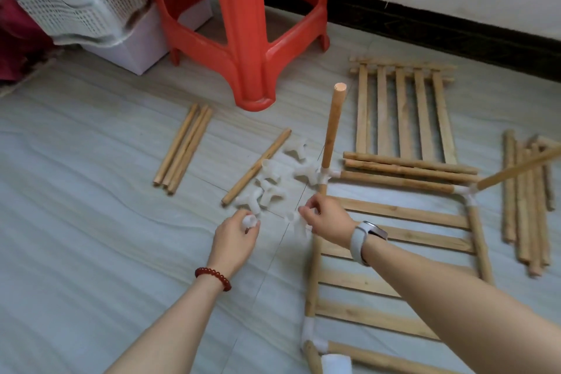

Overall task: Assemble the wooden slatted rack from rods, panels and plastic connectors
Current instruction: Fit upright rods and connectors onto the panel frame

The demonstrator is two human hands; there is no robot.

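A partly built slatted frame (pixel 400 212) lies on the floor at lower right, its rods joined by white plastic connectors at the corners. One rod (pixel 332 127) stands upright from the far left corner connector (pixel 323 174); another rod (pixel 519 168) slants up from the far right corner. My left hand (pixel 235 235) pinches a white connector (pixel 250 220). My right hand (pixel 326 218) grips another white connector (pixel 296 223) beside the frame's left rod. Several loose connectors (pixel 270 185) lie just beyond both hands.
A second slatted panel (pixel 400 112) lies at the back right. Loose rods lie in a bundle at left (pixel 182 146), singly (pixel 256 165) by the connectors, and in a pile at far right (pixel 528 200). A red plastic stool (pixel 243 24) and white basket (pixel 76 0) stand behind.
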